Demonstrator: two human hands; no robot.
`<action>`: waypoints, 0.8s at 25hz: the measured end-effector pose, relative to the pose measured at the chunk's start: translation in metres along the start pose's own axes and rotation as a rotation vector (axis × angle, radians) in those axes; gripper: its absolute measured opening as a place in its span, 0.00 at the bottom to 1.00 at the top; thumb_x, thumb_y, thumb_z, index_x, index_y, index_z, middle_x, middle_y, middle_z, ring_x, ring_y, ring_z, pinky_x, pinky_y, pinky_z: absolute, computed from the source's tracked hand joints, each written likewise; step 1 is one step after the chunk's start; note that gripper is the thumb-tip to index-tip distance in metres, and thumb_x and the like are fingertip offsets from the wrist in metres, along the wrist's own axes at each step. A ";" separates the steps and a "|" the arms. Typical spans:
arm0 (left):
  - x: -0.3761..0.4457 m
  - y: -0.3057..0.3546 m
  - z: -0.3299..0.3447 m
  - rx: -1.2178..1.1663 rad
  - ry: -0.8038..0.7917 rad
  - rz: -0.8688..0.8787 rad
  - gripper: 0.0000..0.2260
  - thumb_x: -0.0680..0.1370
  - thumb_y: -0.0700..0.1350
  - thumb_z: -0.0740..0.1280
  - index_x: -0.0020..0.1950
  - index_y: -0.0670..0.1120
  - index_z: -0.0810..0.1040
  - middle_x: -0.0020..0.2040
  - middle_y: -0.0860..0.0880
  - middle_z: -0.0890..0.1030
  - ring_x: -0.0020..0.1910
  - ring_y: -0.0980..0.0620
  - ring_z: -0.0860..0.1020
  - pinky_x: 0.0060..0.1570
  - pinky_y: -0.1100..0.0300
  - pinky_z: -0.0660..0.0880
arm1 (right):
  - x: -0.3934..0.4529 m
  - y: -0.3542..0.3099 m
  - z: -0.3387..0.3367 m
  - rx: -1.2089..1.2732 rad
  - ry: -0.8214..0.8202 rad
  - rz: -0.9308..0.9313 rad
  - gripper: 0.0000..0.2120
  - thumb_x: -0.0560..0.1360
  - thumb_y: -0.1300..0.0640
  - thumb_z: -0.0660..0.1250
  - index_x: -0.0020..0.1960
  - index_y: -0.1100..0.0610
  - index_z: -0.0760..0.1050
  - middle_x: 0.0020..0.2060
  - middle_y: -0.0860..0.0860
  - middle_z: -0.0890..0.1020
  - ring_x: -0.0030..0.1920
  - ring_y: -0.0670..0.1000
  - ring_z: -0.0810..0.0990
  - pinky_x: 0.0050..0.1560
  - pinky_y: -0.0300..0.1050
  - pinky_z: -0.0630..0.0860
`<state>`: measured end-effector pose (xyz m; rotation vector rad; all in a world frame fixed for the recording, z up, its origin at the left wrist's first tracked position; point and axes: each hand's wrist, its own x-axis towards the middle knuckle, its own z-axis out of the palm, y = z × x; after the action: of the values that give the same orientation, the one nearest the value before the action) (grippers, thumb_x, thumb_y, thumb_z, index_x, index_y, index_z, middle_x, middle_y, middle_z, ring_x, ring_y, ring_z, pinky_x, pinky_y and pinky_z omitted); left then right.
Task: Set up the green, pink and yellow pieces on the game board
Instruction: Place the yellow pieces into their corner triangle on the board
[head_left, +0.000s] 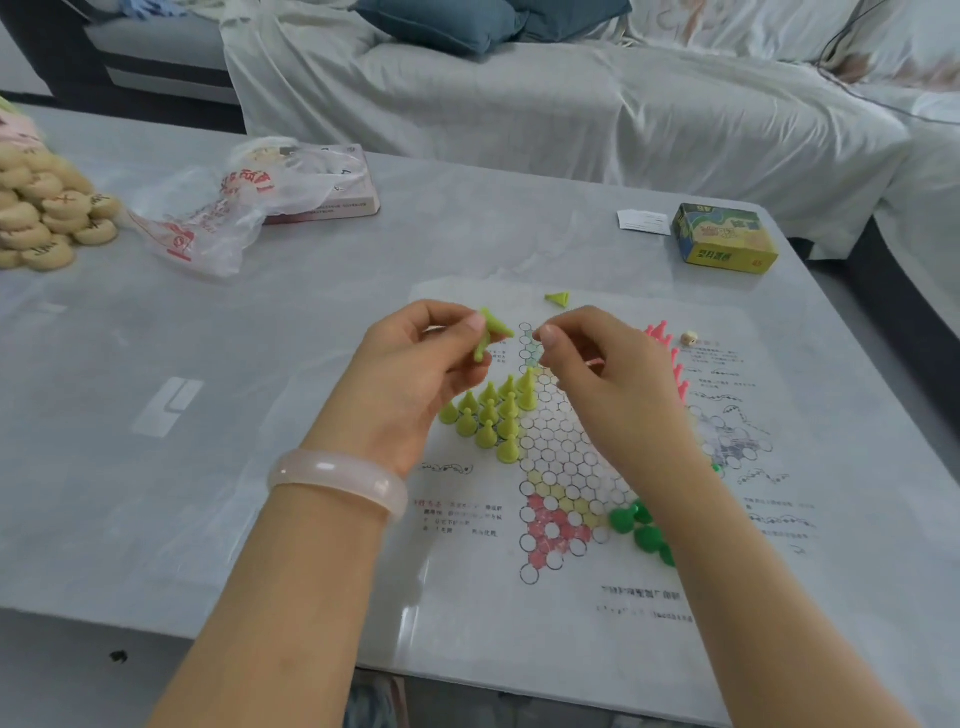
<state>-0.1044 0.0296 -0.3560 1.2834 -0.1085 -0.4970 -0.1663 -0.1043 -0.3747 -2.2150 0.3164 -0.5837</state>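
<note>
Left fingers (475, 323) pinched light, stiff yellow-green plastic cone pawns (491, 335) above printed paper game board (566, 457); right fingers (550, 338) nearly closed, contents unclear; grip narrow tops.

Both forearms were bare, with no sleeves in view. The left hand (415, 374) had a thick, smooth bangle (337, 480) round its wrist, pale milky pink and faintly translucent, with a soft sheen along its upper edge. The right hand (608, 374) and its wrist carried nothing. No rings showed on the visible fingers of either hand; nails were short and unpainted.
</note>
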 end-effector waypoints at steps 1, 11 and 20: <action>-0.001 -0.002 0.002 0.060 -0.020 0.008 0.05 0.75 0.37 0.64 0.40 0.44 0.75 0.33 0.50 0.83 0.32 0.55 0.76 0.31 0.69 0.75 | 0.000 -0.004 0.000 0.075 -0.005 -0.008 0.06 0.76 0.54 0.61 0.47 0.52 0.76 0.37 0.43 0.79 0.40 0.42 0.78 0.42 0.33 0.76; 0.000 -0.003 0.007 0.022 -0.079 -0.060 0.05 0.77 0.39 0.61 0.43 0.43 0.76 0.33 0.47 0.83 0.25 0.59 0.74 0.26 0.70 0.73 | -0.002 -0.003 -0.006 0.167 -0.070 -0.128 0.12 0.74 0.62 0.64 0.51 0.47 0.77 0.40 0.45 0.80 0.42 0.41 0.78 0.43 0.35 0.75; -0.001 -0.006 0.008 0.136 -0.144 -0.055 0.06 0.76 0.38 0.62 0.42 0.43 0.78 0.29 0.50 0.81 0.24 0.58 0.73 0.25 0.70 0.72 | -0.003 -0.001 -0.009 0.155 -0.047 -0.166 0.08 0.72 0.59 0.68 0.48 0.49 0.78 0.39 0.47 0.81 0.42 0.43 0.79 0.43 0.36 0.76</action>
<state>-0.1100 0.0218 -0.3593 1.3854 -0.2315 -0.6377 -0.1737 -0.1086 -0.3696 -2.1134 0.0608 -0.6228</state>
